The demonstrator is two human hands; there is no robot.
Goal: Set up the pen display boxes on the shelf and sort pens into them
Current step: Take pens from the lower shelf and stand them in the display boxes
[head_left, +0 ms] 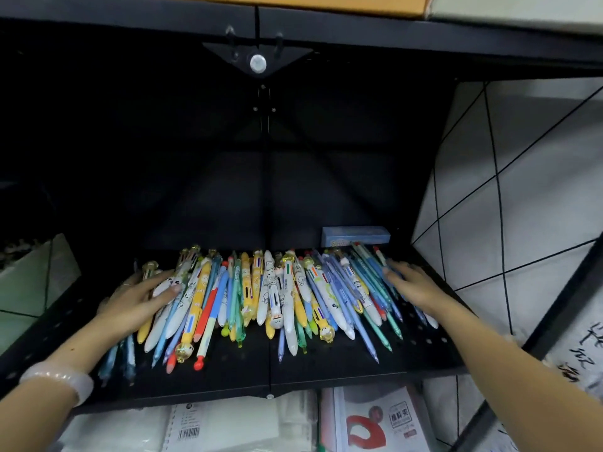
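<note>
We're looking into a black metal shelf point(326, 367), its deck punched with holes along the sides. Spread across it lies a wide heap of pens point(261, 295), white, yellow, blue and teal, most pointing front to back, some overlapping. Below the shelf sit white packaged goods point(228, 425), and tiled wall shows to the right. Our left hand point(137, 301) lies flat on the heap's left end, fingers point(166, 293) straight and pressing on the pens, gripping none; a pale bangle point(58, 380) circles that wrist. Our right hand point(414, 285) rests on the heap's right end, fingers extended, holding nothing. Behind the pens, towards the right, stands a small blue box point(355, 235).
</note>
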